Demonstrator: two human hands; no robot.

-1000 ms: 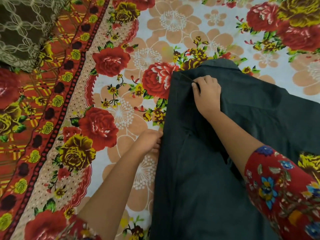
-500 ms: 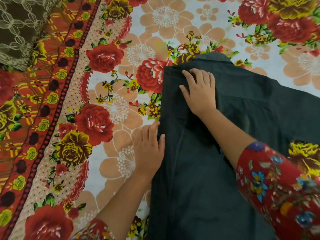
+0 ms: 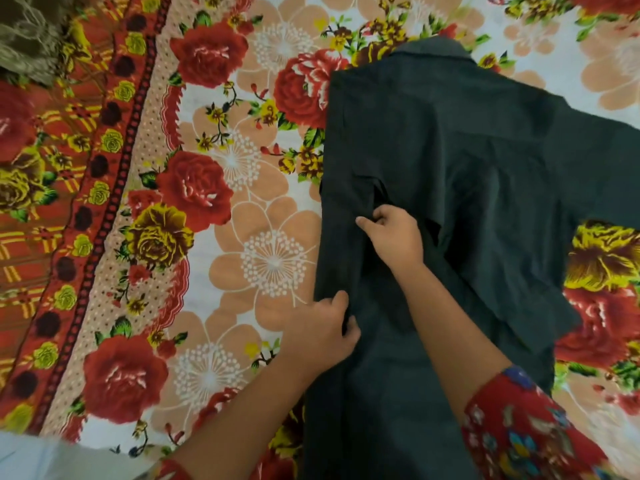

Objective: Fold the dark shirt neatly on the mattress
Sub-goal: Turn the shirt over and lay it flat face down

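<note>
Reviewer: Shirt location is needed first.

Annotator: The dark shirt [image 3: 467, 168] is laid flat on the mattress [image 3: 263, 265], over the floral sheet. Its collar [image 3: 429, 50] is pointed at the far edge and its hem is cut off at the near edge. The left side is already turned in to a straight folded edge [image 3: 329, 202]. The right sleeve [image 3: 595, 143] is spread toward the right edge and not yet folded.

Reviewer: Grip state, both hands?

Annotator: The left hand [image 3: 322, 337] has its grip closed on the folded edge, with cloth pinched between thumb and fingers. The right hand [image 3: 394, 237] has its grip closed on a bunched tuck mid-body. That tuck is nearer the far edge than the left hand, close to it but apart.

Reviewer: Handling?

Annotator: The shirt is judged light, soft and limp. Some body is expected only at the collar. Creases are seen running out from the right hand's pinch, so the cloth is easily dragged out of line. Nothing fragile is noted. The sheet looks matte, so sliding is judged unlikely.

Reviewer: Where should hold be taken?

Annotator: Edges and seams are preferred. The spread sleeve is best taken at the shoulder seam and near the cuff, though the cuff cannot be seen. Mid-panel pinches are better avoided because wrinkles get pulled in. Flat palms are advised for smoothing.
</note>
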